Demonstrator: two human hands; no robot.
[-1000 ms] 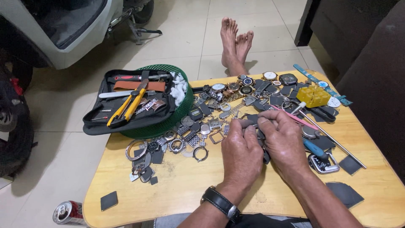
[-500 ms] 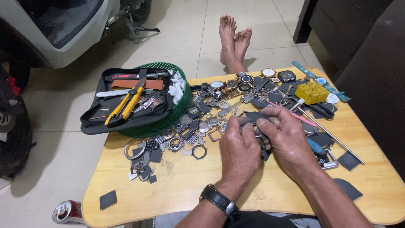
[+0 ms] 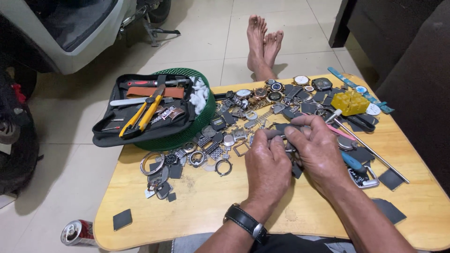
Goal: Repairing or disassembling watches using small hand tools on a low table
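A green mesh basket sits at the far left of the wooden table, and a black open tool pouch lies across it holding yellow-handled pliers, a red-handled screwdriver, a brown strap and small metal bits; white cotton is tucked at the basket's right rim. Watch faces, cases, rings and dark straps lie scattered over the middle and far part of the table, with a yellow block at the far right and a blue-handled tool just right of the hands. A crushed can lies on the floor near the table's left corner. The left hand and right hand meet at the table's middle, both pinching a small dark watch part between fingertips; much of it is hidden. Compared with half a second ago, the hands stay closed on the piece in about the same spot, thumbs drawn slightly closer.
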